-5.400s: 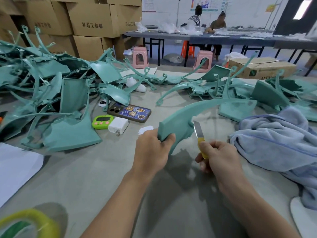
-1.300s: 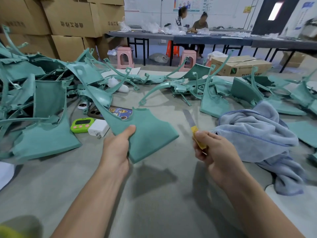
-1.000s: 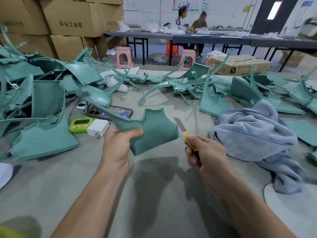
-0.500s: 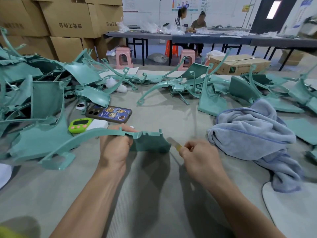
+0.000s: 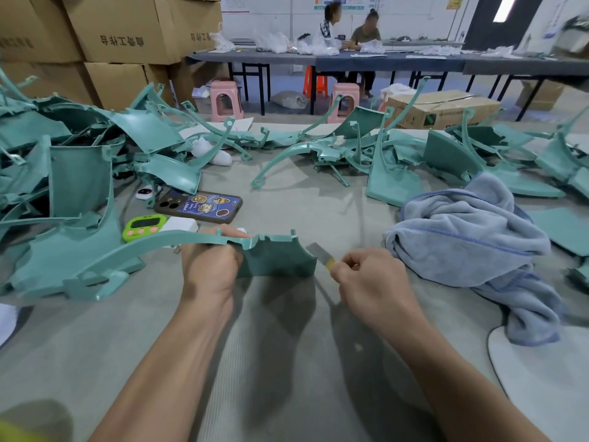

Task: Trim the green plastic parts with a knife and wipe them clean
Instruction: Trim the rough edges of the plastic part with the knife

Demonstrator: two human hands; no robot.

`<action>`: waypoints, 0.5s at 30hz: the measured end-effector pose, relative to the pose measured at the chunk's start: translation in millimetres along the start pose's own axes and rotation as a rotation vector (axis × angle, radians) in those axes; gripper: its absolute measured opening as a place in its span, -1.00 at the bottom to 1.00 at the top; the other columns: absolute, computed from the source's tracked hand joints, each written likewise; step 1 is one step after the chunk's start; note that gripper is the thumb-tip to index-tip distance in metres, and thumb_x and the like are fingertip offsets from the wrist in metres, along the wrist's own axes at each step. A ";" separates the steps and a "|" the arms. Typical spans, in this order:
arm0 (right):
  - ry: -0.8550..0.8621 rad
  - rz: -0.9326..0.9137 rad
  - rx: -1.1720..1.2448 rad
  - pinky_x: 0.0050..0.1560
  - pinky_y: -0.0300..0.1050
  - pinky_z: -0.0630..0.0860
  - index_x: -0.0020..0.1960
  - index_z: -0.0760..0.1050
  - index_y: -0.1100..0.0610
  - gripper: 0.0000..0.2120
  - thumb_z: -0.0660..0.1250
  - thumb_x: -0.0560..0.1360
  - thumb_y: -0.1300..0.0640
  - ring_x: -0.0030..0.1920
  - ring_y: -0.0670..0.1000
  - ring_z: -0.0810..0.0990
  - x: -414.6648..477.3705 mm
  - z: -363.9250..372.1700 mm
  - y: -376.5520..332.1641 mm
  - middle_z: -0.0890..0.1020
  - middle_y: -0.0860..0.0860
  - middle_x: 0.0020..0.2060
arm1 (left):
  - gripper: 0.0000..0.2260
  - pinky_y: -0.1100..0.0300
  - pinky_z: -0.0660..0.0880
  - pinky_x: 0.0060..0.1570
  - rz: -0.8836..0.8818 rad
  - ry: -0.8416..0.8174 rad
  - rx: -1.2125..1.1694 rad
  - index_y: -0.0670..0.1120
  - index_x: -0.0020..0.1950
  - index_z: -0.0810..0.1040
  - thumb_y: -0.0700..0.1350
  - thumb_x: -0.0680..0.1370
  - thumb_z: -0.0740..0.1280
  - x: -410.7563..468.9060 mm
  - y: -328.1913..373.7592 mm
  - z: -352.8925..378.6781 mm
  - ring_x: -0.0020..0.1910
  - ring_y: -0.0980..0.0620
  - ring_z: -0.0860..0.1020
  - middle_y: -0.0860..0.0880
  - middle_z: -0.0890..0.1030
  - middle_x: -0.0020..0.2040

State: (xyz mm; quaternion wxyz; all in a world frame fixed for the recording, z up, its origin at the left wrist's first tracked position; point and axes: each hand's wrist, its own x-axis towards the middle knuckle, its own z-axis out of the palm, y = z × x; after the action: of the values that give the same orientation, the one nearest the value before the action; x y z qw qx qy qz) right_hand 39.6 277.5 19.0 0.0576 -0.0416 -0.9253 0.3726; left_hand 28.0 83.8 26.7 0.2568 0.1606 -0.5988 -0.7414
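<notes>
Green plastic part [image 5: 274, 258] in left hand [image 5: 210, 266], one knife [image 5: 320, 255] in right hand [image 5: 373, 279]

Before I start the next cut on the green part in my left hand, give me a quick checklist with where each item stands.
1. Part held steady: the left hand grips the green part at its top edge. Ok.
2. Knife in hand: the right hand is curled round the knife handle, blade out. Ok.
3. Blade on the edge: its tip is at the part's right edge, but whether it touches: cannot tell.
4. Fingers off the blade's line: the left hand grips well to the left of the blade. Ok.
5. Cloth for wiping: the blue towel lies on the table just right of the right hand. Ok.
</notes>
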 end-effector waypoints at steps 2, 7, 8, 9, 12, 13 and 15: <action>0.032 -0.040 0.126 -0.41 -0.16 0.45 -0.36 0.54 0.13 -0.68 0.33 0.53 0.03 -0.49 -0.09 0.53 -2.9 -1.0 -0.2 0.64 -0.06 -0.50 | -0.55 0.40 0.37 -0.46 -0.016 0.028 -0.057 -0.09 -0.40 0.54 -0.58 0.26 0.07 1.4 1.7 0.5 -0.32 0.15 0.56 0.09 0.58 -0.40; -0.030 -0.036 0.390 -0.51 -0.23 0.35 -0.29 0.54 0.12 -0.73 0.32 0.57 0.07 -0.56 -0.09 0.41 -6.0 2.1 -5.1 0.66 -0.01 -0.47 | -0.62 0.40 0.20 -0.52 -0.181 0.083 -0.273 -0.15 -0.32 0.45 -0.55 0.12 0.05 8.9 3.2 -5.6 -0.43 0.02 0.44 0.02 0.50 -0.40; -0.040 -0.027 0.368 -0.50 -0.22 0.36 -0.29 0.55 0.13 -0.74 0.32 0.56 0.09 -0.55 -0.08 0.42 -5.8 2.8 -4.8 0.65 0.00 -0.48 | -0.60 0.38 0.24 -0.49 -0.217 0.079 -0.299 -0.20 -0.22 0.46 -0.50 0.07 0.06 10.0 2.7 -6.7 -0.34 -0.04 0.48 -0.06 0.53 -0.29; -0.039 -0.019 0.302 -0.49 -0.20 0.39 -0.29 0.55 0.15 -0.74 0.32 0.55 0.10 -0.54 -0.07 0.44 -5.1 2.9 -3.8 0.65 0.00 -0.48 | -0.54 0.36 0.28 -0.45 -0.249 0.070 -0.328 -0.22 -0.14 0.48 -0.46 0.04 0.07 11.3 2.1 -7.8 -0.27 -0.07 0.52 -0.10 0.55 -0.21; -0.021 0.007 0.122 -0.37 -0.09 0.47 -0.32 0.55 0.19 -0.71 0.32 0.53 0.09 -0.48 -0.02 0.50 -3.8 3.1 -1.4 0.64 0.02 -0.47 | -0.61 0.37 0.29 -0.45 -0.292 0.082 -0.402 -0.16 -0.30 0.49 -0.43 0.02 0.06 14.8 1.6 -8.9 -0.38 -0.01 0.50 -0.02 0.55 -0.31; -0.012 0.007 0.175 -0.37 -0.08 0.45 -0.33 0.55 0.19 -0.70 0.32 0.54 0.11 -0.50 -0.03 0.47 -3.7 2.6 -1.3 0.64 0.02 -0.48 | -0.65 0.39 0.24 -0.48 -0.284 0.103 -0.383 -0.12 -0.37 0.46 -0.42 0.00 0.07 15.9 2.3 -8.9 -0.42 0.01 0.46 0.00 0.52 -0.35; 0.012 -0.025 0.431 -0.40 -0.11 0.37 -0.30 0.55 0.16 -0.73 0.32 0.56 0.14 -0.53 -0.04 0.40 -4.0 -0.5 -3.1 0.63 0.05 -0.48 | -0.66 0.36 0.20 -0.48 -0.270 0.126 -0.339 -0.11 -0.36 0.43 -0.44 0.01 0.08 18.2 2.0 -9.6 -0.39 0.01 0.46 -0.01 0.51 -0.31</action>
State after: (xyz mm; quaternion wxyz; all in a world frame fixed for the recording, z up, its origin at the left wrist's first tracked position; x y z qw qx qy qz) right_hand 43.5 275.1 21.2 0.0755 -0.0188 -0.8244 0.5607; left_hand 18.8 65.4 27.7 0.2154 0.2396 -0.4216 -0.8476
